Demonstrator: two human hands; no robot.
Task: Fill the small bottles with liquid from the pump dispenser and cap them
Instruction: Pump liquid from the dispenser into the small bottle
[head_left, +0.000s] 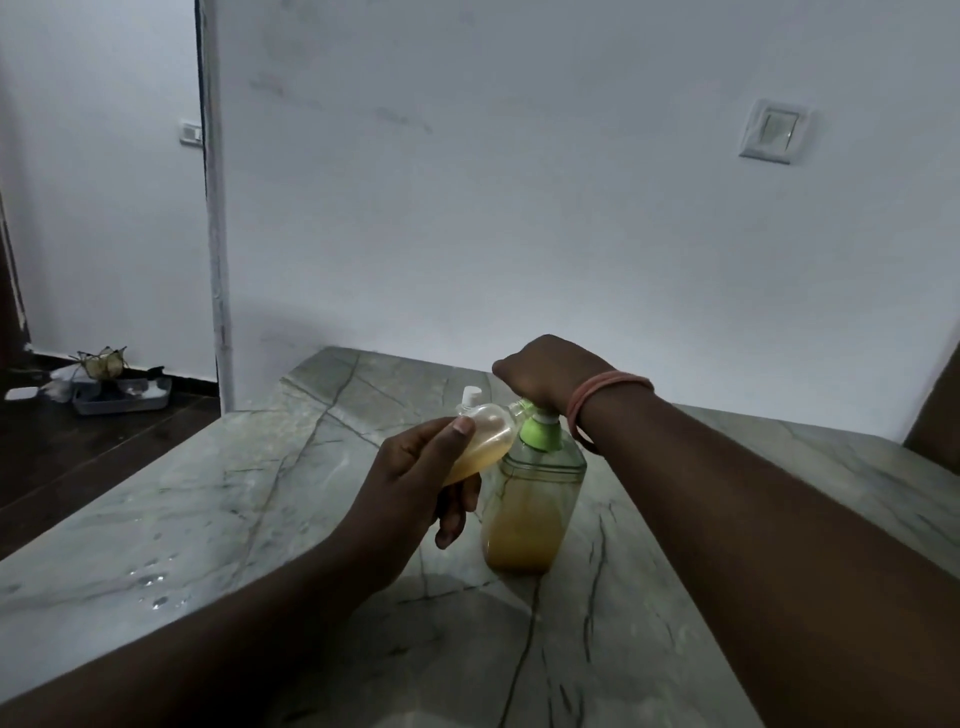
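We're filling: left hand (410, 467) gripping the tilted bottle (480, 441) at the spout, right hand (540, 374) curling its fingers over the pump (540, 415), and capping looks next.

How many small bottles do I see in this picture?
2. One small bottle is tilted in the left hand, its mouth at the pump dispenser. A second bottle stands behind it, mostly hidden. Others may lie outside the view.
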